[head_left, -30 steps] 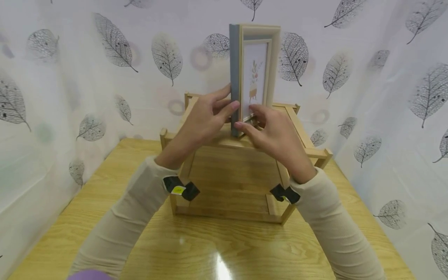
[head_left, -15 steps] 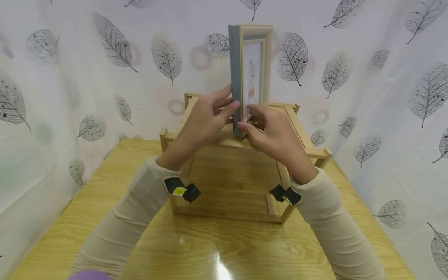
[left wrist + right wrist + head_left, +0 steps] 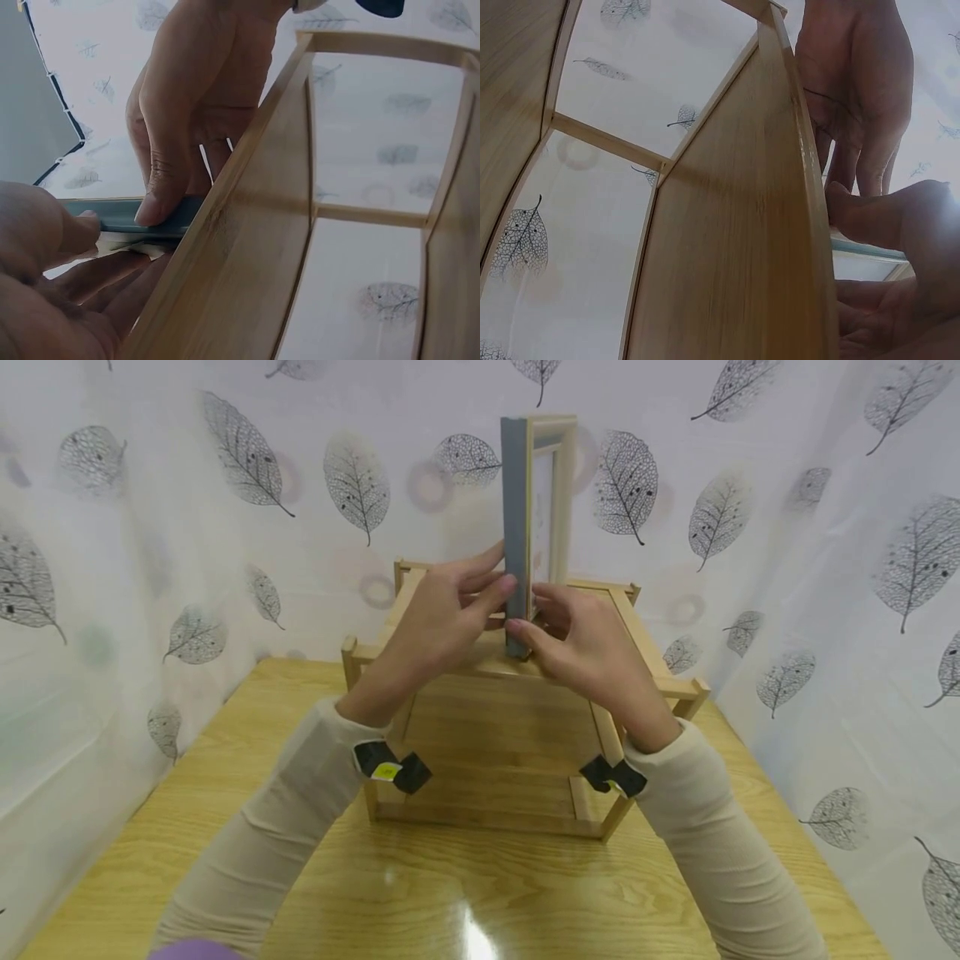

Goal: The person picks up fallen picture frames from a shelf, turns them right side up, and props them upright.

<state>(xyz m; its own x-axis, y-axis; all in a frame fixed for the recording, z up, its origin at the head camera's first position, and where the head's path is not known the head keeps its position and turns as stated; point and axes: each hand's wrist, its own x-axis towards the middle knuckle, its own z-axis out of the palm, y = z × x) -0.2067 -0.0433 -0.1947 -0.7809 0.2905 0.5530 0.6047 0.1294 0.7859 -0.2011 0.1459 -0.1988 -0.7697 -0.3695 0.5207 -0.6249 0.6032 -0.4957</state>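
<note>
A deep picture frame [image 3: 516, 502] stands upright on the top board of a small wooden two-tier rack [image 3: 487, 666]. Its grey-blue side edge faces me; the cream front and print show at a steep slant. My left hand [image 3: 442, 614] holds the frame from the left, thumb on the grey-blue edge and fingers behind. Lower down, my right hand [image 3: 596, 647] pinches the frame near its bottom corner, thumb on the edge and fingers at the front. In the left wrist view the right thumb [image 3: 154, 208] presses the grey-blue edge close to the rack.
The rack stands on a wood-grain table [image 3: 420, 893], with its lower board [image 3: 487, 727] visible under the top. Pale curtains [image 3: 225, 527] printed with leaves hang behind and on both sides. A purple thing [image 3: 197, 950] shows at the bottom left edge.
The picture frame has turned about its upright axis, so its print is now seen nearly edge-on. It has shifted slightly right at its near edge. Both hands keep hold of it.
</note>
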